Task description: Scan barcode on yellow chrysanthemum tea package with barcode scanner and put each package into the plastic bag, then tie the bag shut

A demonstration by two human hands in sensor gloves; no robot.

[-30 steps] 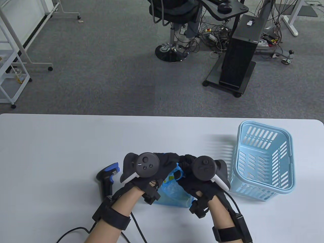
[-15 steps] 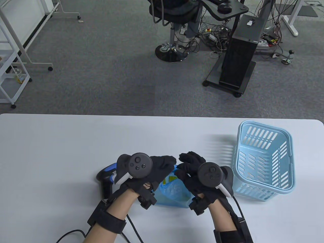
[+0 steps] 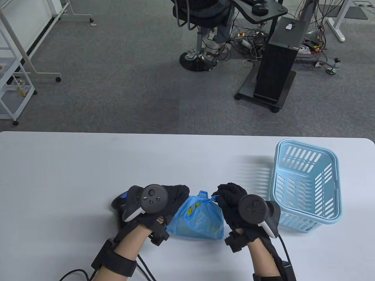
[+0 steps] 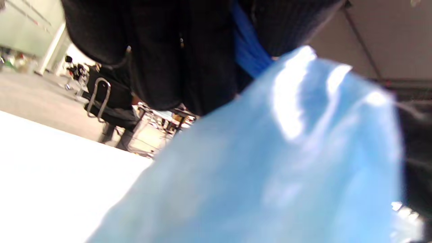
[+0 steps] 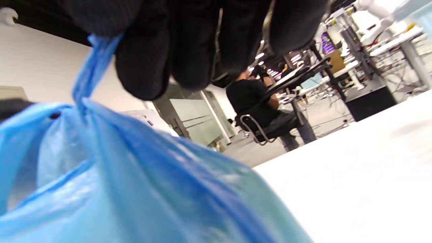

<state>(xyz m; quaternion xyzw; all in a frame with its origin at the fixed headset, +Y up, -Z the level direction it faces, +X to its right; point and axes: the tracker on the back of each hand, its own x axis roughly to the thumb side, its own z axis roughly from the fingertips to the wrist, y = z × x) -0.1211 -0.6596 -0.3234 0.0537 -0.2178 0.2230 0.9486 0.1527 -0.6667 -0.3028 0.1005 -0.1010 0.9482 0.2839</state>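
Observation:
The blue plastic bag (image 3: 202,222) stands on the white table (image 3: 73,164) near its front edge, its top gathered into a bunch between my hands. A yellow tea package (image 3: 192,210) shows through its film. My left hand (image 3: 181,196) holds the bag's left handle; in the left wrist view a blue handle strip (image 4: 248,57) runs between the gloved fingers (image 4: 158,67) above the bag (image 4: 270,162). My right hand (image 3: 220,196) pinches the right handle (image 5: 89,74), drawn taut up from the bag (image 5: 128,189). The black and blue scanner (image 3: 119,202) lies beside the left hand, mostly hidden.
A light blue slotted basket (image 3: 306,187) stands at the table's right, close to my right hand. Cables trail from both wrists to the front edge. Beyond the table are grey carpet, an office chair (image 3: 202,35) and a black computer tower (image 3: 278,58).
Both hands have moved apart and toward me, pulling the handles outward. The bag's top has drawn tight and more of the bag shows between the hands.

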